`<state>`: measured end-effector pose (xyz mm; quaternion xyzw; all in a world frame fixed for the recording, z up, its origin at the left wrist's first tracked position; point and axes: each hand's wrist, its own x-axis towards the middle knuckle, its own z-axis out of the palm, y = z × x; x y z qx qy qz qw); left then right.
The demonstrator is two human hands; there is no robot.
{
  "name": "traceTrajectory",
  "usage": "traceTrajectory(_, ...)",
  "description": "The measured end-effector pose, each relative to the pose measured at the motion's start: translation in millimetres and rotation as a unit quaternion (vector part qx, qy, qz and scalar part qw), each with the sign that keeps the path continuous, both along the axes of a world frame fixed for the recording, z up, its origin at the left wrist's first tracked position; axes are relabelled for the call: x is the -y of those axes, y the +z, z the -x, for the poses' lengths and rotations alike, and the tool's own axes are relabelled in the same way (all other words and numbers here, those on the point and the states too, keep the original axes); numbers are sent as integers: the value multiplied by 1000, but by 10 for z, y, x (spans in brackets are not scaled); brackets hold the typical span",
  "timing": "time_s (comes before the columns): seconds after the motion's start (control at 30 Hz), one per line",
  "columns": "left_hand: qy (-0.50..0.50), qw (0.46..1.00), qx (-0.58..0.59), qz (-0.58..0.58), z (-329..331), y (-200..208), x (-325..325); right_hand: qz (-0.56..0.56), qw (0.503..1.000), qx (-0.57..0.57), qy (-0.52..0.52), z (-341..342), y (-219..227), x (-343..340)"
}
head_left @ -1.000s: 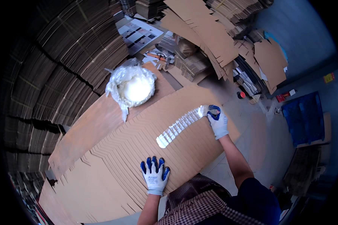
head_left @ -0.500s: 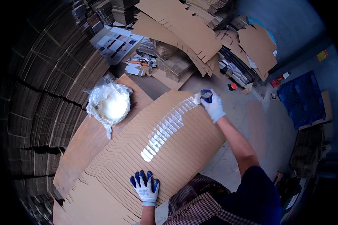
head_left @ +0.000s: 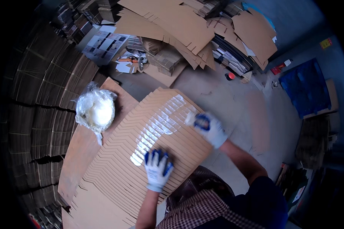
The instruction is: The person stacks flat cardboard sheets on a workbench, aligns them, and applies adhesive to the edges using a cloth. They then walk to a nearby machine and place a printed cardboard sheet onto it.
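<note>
Beneath spread left hand [head_left: 157, 171] and right hand [head_left: 211, 130] gripping a brush [head_left: 190, 118] lie cardboard sheets [head_left: 120, 173].

L fisheye head cam looks down fr. above, close over cardbd. sheets [head_left: 118, 175].

No wording can be read with certainty. At two o'clock, a yellow sign [head_left: 326, 43] sits on the bluish wall [head_left: 294, 28], its marks too small to make out. Between ten and eleven o'clock, a white sheet [head_left: 105, 45] bears dark printed blocks, equally illegible. Toward half past six, the left glove [head_left: 157, 173] carries small, blurred print on its back.
</note>
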<state>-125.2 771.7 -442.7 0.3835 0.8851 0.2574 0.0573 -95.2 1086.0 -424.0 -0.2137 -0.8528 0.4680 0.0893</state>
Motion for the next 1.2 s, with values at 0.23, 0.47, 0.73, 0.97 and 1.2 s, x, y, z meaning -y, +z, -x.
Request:
traceTrajectory(0.23, 67, 997, -48, -11, 1526, -120, -562, -112, 983, 131, 62, -589, -459, 96)
traceTrajectory(0.47, 43, 993, -57, 98, 2508, -512, -1218, 56, 971, 3, -233, -377, -145, -436)
traceTrajectory(0.73, 72, 913, 397, 61, 3275, -1351, -1442, 415, 906, 19, -79, 211, -249, 851)
traceTrajectory(0.97, 85, 906, 411, 56, 3291, -1327, -1554, -15, 992, 52, -115, 706, -246, 94)
traceTrajectory(1.2, 129, 914, 380, 58, 3073, -1128, -1781, 54, 987, 11, -152, 832, -587, 306)
